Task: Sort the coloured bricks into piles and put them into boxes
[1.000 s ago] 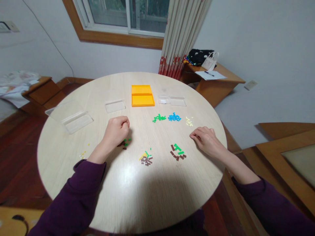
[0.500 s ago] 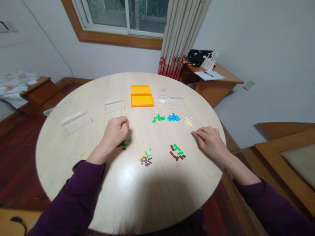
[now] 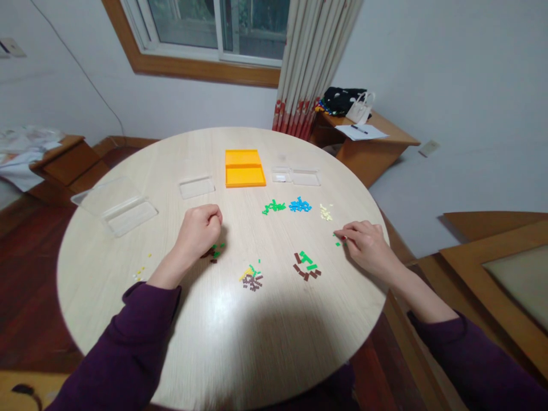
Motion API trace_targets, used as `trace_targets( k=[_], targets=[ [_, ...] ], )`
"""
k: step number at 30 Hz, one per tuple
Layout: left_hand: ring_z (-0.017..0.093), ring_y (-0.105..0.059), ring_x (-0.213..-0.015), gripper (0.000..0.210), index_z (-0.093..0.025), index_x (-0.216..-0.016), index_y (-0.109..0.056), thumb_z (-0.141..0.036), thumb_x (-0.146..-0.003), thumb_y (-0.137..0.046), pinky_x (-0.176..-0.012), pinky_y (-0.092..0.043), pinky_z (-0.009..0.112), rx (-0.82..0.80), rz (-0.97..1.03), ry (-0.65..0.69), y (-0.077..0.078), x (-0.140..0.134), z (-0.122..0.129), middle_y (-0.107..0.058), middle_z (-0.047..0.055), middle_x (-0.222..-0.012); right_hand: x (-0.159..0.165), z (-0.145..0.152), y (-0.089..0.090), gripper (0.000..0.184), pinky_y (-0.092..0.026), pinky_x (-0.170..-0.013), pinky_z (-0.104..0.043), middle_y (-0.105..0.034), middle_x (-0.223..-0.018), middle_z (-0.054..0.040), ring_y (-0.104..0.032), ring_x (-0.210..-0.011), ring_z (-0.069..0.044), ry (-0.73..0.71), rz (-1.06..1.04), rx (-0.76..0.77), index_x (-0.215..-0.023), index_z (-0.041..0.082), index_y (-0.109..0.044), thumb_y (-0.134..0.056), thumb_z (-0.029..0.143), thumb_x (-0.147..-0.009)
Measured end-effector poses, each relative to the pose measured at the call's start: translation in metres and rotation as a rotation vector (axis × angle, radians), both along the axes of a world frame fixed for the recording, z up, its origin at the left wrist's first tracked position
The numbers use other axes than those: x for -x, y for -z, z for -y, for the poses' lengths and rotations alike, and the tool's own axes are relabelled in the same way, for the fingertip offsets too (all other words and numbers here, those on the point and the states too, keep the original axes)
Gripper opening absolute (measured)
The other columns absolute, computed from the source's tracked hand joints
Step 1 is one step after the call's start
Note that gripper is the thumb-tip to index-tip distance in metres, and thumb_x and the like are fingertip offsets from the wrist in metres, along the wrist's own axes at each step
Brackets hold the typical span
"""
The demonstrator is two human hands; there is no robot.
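My left hand (image 3: 199, 228) is curled into a fist above the left side of the table, and whatever is inside it is hidden. Partly behind it lie brown and green pieces (image 3: 217, 251). On the right, my right hand (image 3: 365, 242) rests low with thumb and fingers close together, next to small green pieces (image 3: 338, 244); what lies between the fingertips is too small to name. Between the hands are a ring of brown and green building pieces (image 3: 298, 268) and a pile of small dark brown, yellow and green pieces (image 3: 252, 281).
Farther back on the round table (image 3: 265, 348) are green pieces (image 3: 276, 206), blue pieces (image 3: 300, 205) and pale yellow pieces (image 3: 326, 212). An open orange box (image 3: 245, 176) stands behind them, with clear plastic boxes (image 3: 131, 216) on both sides. Yellow and white bits (image 3: 140, 273) lie at left.
My right hand's fingers have shifted slightly on the table, and a second green piece shows by the fingertips. My left fist stays put. The whole view has moved a little.
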State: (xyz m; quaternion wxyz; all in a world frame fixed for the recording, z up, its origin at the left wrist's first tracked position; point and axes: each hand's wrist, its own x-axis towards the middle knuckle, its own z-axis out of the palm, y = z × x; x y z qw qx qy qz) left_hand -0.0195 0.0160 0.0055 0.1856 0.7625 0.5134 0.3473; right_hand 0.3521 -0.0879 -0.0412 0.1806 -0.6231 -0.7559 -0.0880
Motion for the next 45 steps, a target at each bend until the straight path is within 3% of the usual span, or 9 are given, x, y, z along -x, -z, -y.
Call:
trace_targets(
  k=[12,17,30,35,41,45],
  targets=[
    [0.017,-0.050,-0.054,0.017,-0.021,-0.051,-0.049,-0.019,-0.062,-0.037,-0.056,-0.037,0.028,0.011,-0.007,0.010,-0.001,0.001,0.000,-0.049,0.001,-0.047,0.000,0.001,-0.008,0.033,-0.035,-0.075,-0.041,-0.070,-0.088,-0.0082,-0.058,-0.084,-0.024,-0.044,0.039,0.018,-0.083,0.023,-0.074,-0.043,0.011,-0.085],
    [0.017,-0.052,-0.054,0.018,-0.021,-0.050,-0.050,-0.019,-0.062,-0.037,-0.057,-0.038,0.028,0.008,0.000,-0.001,-0.001,0.001,0.000,-0.052,0.001,-0.049,0.002,0.000,-0.011,0.030,-0.033,-0.074,-0.039,-0.069,-0.082,-0.0065,-0.058,-0.082,-0.023,-0.041,0.039,0.005,-0.071,0.022,-0.069,-0.045,0.011,-0.085],
    [0.016,-0.050,-0.052,0.016,-0.021,-0.051,-0.048,-0.020,-0.061,-0.037,-0.056,-0.036,0.028,0.003,0.004,-0.003,-0.001,0.001,0.000,-0.050,0.000,-0.047,0.004,-0.006,-0.026,0.020,-0.031,-0.072,-0.037,-0.071,-0.077,-0.0035,-0.059,-0.079,-0.023,0.028,0.030,0.059,-0.071,0.023,-0.065,-0.053,0.027,-0.086],
    [0.016,-0.049,-0.052,0.016,-0.021,-0.052,-0.048,-0.020,-0.062,-0.036,-0.056,-0.036,0.028,0.003,-0.006,0.003,-0.002,0.002,0.000,-0.050,0.001,-0.048,0.003,-0.017,-0.023,0.019,-0.031,-0.074,-0.038,-0.071,-0.081,-0.0062,-0.059,-0.083,-0.024,0.050,-0.008,0.058,-0.079,0.021,-0.068,-0.049,0.023,-0.084],
    [0.017,-0.051,-0.053,0.017,-0.020,-0.052,-0.049,-0.019,-0.063,-0.036,-0.057,-0.038,0.029,0.010,-0.021,0.000,-0.001,0.002,0.000,-0.052,0.001,-0.050,0.005,-0.037,-0.016,0.033,-0.031,-0.075,-0.037,-0.071,-0.091,-0.0117,-0.058,-0.091,-0.026,0.078,0.022,0.111,-0.098,0.017,-0.073,-0.043,0.018,-0.084],
    [0.017,-0.052,-0.054,0.018,-0.020,-0.052,-0.049,-0.017,-0.063,-0.036,-0.058,-0.039,0.029,0.005,-0.014,-0.007,-0.001,0.002,0.000,-0.052,0.001,-0.050,0.006,-0.043,-0.012,0.034,-0.031,-0.075,-0.038,-0.071,-0.091,-0.0125,-0.057,-0.089,-0.026,0.065,0.078,0.152,-0.096,0.017,-0.074,-0.043,0.014,-0.084]
  ],
)
